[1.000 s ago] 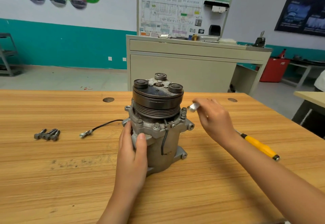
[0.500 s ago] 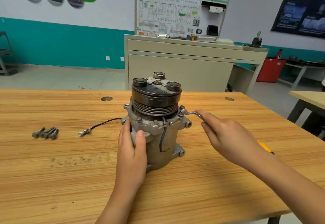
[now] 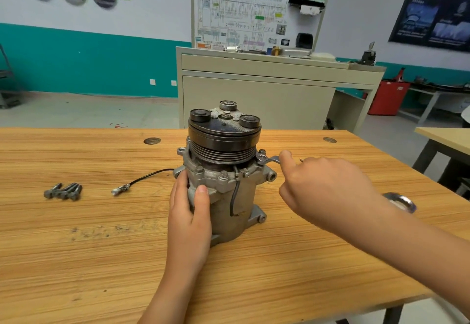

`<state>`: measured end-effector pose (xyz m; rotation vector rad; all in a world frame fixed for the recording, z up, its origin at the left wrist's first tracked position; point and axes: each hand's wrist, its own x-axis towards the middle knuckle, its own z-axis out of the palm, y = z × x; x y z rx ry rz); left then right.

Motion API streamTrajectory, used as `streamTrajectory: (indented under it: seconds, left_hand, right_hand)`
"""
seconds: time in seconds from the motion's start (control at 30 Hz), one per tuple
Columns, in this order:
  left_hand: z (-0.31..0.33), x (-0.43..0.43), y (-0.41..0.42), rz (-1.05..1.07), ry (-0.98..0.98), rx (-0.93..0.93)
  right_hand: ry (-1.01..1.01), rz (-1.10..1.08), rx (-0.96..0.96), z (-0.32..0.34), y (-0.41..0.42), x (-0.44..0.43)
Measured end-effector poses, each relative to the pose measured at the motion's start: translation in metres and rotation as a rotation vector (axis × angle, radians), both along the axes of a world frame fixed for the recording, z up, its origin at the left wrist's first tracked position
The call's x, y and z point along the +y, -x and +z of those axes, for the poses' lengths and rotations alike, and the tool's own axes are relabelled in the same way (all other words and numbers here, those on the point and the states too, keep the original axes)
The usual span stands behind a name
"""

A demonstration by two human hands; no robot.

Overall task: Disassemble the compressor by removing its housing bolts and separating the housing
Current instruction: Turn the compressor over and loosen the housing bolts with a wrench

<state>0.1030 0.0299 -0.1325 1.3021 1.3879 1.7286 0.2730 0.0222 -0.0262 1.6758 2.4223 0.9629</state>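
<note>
- Nearest the camera, the left hand (image 3: 189, 211) grips the compressor (image 3: 223, 171) low on its left side. Its fingers are pressed together round the housing and the thumb lies across the front. It steadies the unit, which stands upright on its base near the middle of the wooden table (image 3: 101, 260).
- Just to the right, the right hand (image 3: 328, 188) has its fingers curled round the handle of the wrench (image 3: 270, 160), with one fingertip pressed against the shank close to the head.
- A second ago that hand held the tool in the air, clear of the flange. Now the open jaw sits on the bolt (image 3: 262, 151) at the flange's right rear ear, and the handle points right, under the hand. Judging from that, the tool is seated and a loosening stroke is starting.
- A shiny metal ring (image 3: 400, 201) shows beside the right forearm. I cannot tell whether it is the wrench's far end.
- The front flange bolts (image 3: 223, 174) are still in, so the housing cannot separate yet.
- Further left, well apart from the compressor, loose bolts (image 3: 63, 191) lie in a cluster. The compressor's black wire (image 3: 147, 177) trails across the table between them.
- Beyond the table stands a beige cabinet (image 3: 254, 99).
</note>
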Motion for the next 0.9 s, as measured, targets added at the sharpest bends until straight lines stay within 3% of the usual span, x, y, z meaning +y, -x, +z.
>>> streamTrajectory:
  seconds: [0.13,0.27,0.43,0.7,0.77,0.83,0.9]
  left_hand:
    - [-0.001,0.0,-0.001,0.014,0.0,0.006]
    - [-0.001,0.0,-0.002,0.021,0.005,0.003]
    - [0.0,-0.001,-0.001,0.015,0.015,0.007]
    - [-0.001,0.001,-0.002,0.028,0.021,0.021]
    - [-0.002,0.001,-0.003,0.037,0.018,0.018]
    - [-0.002,0.001,-0.004,0.046,0.015,0.018]
    - [-0.002,0.001,-0.005,0.053,0.016,0.013]
  right_hand:
    - [0.115,0.194,-0.05,0.024,-0.032,0.029]
    - [0.049,0.378,-0.024,0.021,-0.049,0.064]
    - [-0.177,0.594,0.332,-0.013,-0.022,0.097]
    - [-0.252,0.426,0.885,-0.018,-0.024,0.053]
    - [-0.225,0.325,0.688,-0.014,-0.032,0.028]
    - [-0.072,0.103,0.427,-0.012,-0.035,0.009]
    - [-0.005,0.02,0.339,-0.014,-0.033,0.001]
